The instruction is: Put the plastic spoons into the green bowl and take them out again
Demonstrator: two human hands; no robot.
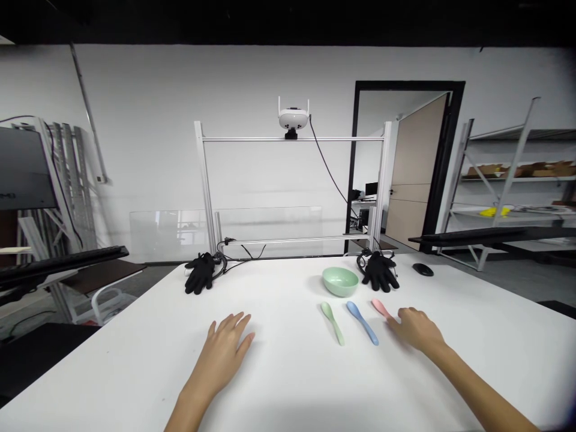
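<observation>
My left hand lies flat on the white table, fingers stretched out, holding nothing. My right hand rests on the table with its fingertips on the handle of a pink spoon. To its left lie a blue spoon and a green spoon, side by side. A pale green bowl stands just behind the spoons.
Two black gloves lie at the back of the table, one at the left and one at the right. A black mouse sits far right. An aluminium frame with a camera stands behind. Shelves and a door are beyond.
</observation>
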